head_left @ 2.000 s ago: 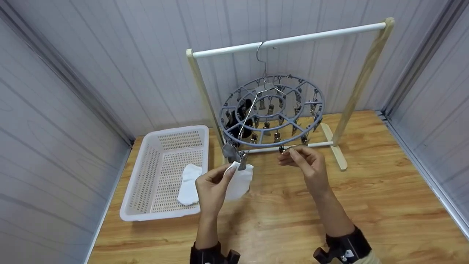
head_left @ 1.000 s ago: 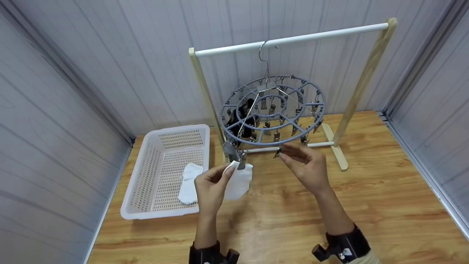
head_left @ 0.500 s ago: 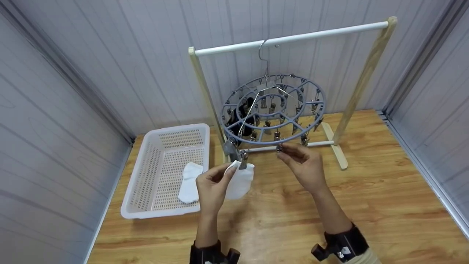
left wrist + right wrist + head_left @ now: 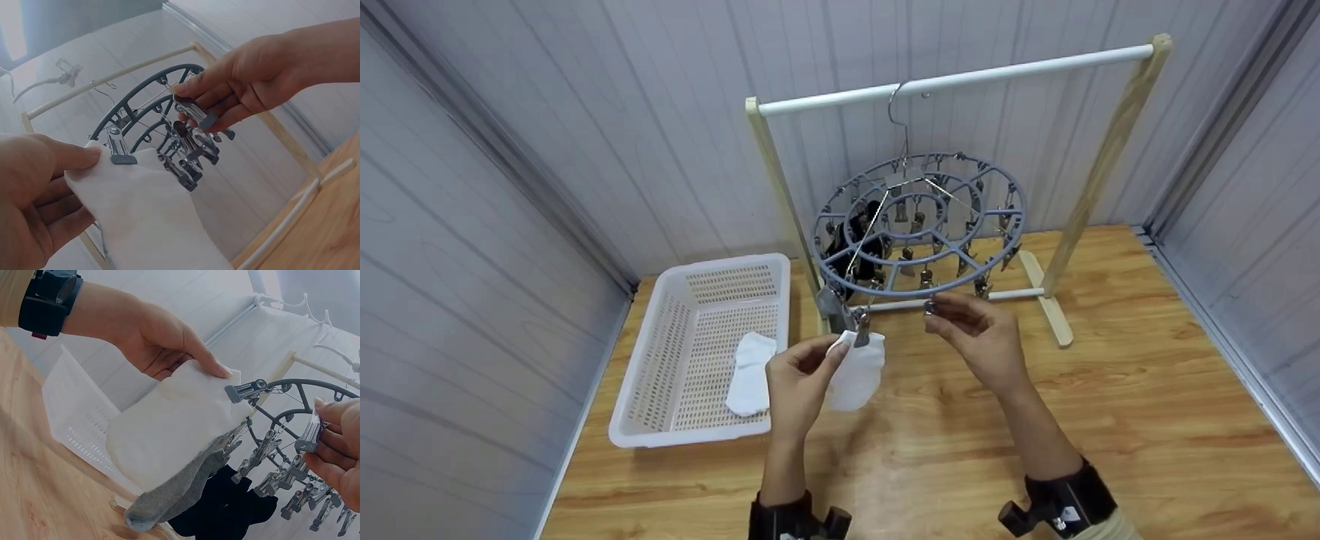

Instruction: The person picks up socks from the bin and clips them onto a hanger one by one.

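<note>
My left hand (image 4: 799, 386) pinches the top edge of a white sock (image 4: 859, 379) between thumb and fingers. A metal clip (image 4: 120, 147) bites the same edge of that sock, just beside my thumb, and hangs from the ring of a round blue-grey clip hanger (image 4: 892, 289). To the right, my right hand (image 4: 986, 341) holds a second clip (image 4: 310, 432) of the hanger between thumb and fingers, a short way from the sock. In the right wrist view a grey sock (image 4: 174, 495) and black socks (image 4: 228, 506) hang behind the white one.
The hanger hooks over the white bar (image 4: 960, 79) of a wooden-legged rack. A white perforated basket (image 4: 649, 360) stands on the table at left, with another white sock (image 4: 751, 375) inside. Several unused clips dangle around the rings. Panelled walls enclose the back and sides.
My right hand has moved slightly left and now has its clip between thumb and fingers. The left hand keeps its pinch on the sock and has shifted a little right with it.
</note>
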The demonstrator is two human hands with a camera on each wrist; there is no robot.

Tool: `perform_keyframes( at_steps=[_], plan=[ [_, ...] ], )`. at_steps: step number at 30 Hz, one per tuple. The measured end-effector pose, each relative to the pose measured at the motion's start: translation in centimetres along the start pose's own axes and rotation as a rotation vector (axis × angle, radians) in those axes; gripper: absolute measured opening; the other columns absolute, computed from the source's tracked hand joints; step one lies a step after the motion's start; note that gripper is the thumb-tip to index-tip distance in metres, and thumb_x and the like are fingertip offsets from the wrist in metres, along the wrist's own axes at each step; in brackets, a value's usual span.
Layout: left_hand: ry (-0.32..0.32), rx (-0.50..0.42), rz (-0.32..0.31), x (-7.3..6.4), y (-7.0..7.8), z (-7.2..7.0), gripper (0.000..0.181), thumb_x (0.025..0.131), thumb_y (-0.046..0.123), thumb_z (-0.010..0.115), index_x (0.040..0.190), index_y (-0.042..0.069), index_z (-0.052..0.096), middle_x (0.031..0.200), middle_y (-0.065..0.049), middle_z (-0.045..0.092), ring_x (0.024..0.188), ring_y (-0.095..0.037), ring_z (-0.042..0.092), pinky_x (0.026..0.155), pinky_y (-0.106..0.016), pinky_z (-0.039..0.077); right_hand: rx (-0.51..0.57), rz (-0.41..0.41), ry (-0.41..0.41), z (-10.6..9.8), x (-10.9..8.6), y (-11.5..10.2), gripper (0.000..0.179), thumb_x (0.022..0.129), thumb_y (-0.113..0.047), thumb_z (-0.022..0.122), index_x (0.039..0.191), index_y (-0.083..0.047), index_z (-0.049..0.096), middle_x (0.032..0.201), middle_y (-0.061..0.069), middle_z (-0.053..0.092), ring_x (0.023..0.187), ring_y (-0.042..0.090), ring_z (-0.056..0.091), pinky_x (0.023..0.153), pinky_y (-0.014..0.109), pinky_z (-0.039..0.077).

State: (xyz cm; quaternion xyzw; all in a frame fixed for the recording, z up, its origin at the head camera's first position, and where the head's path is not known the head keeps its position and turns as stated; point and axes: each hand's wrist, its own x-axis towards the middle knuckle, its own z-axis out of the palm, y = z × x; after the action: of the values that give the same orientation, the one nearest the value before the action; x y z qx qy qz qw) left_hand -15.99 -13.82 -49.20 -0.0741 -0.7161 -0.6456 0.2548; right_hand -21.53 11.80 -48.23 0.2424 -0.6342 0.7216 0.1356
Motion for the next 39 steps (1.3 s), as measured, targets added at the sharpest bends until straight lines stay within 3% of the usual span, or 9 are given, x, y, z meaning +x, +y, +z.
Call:
perform_keyframes(
  at_steps=[16,24,31,39],
  plan=[
    [-0.151,0.068,-0.108,0.1,-0.4,0.0,0.016,0.091,0.006,0.085,0.105,0.001,0.082,0.098,-0.010,0.080,0.081,-0.019,0.075,0.075,-0.026,0.061,0.000,0.081,-0.009,0.4,-0.2,-0.2,0.030,0.090,0.010,0.078,0.120,0.010,0.072,0.115,0.023,0.073,0.100,0.024,0.075,0.086,0.037,0.063],
    [-0.168,0.098,-0.119,0.1,-0.3,-0.1,0.016,0.091,0.008,0.085,0.104,0.000,0.081,0.096,-0.011,0.080,0.081,-0.020,0.076,0.076,-0.026,0.062,-0.006,0.140,-0.039,0.5,-0.2,-0.3,0.033,0.093,0.006,0.077,0.125,0.010,0.071,0.121,0.021,0.074,0.106,0.024,0.074,0.090,0.034,0.062],
    [-0.175,0.113,-0.130,0.2,-0.2,-0.1,0.013,0.090,0.008,0.085,0.101,0.001,0.082,0.092,-0.009,0.080,0.078,-0.019,0.075,0.073,-0.026,0.062,-0.020,0.180,-0.046,0.5,-0.1,-0.4,0.031,0.093,0.006,0.077,0.123,0.006,0.074,0.114,0.018,0.076,0.098,0.023,0.076,0.082,0.030,0.063],
    [-0.210,0.113,-0.164,0.3,-1.0,-0.1,0.013,0.090,0.006,0.084,0.101,0.000,0.081,0.090,-0.012,0.079,0.079,-0.023,0.076,0.074,-0.026,0.062,-0.045,0.214,-0.076,0.4,0.0,-0.5,0.031,0.092,0.003,0.079,0.123,0.004,0.074,0.115,0.020,0.076,0.102,0.023,0.075,0.089,0.033,0.062]
  ],
)
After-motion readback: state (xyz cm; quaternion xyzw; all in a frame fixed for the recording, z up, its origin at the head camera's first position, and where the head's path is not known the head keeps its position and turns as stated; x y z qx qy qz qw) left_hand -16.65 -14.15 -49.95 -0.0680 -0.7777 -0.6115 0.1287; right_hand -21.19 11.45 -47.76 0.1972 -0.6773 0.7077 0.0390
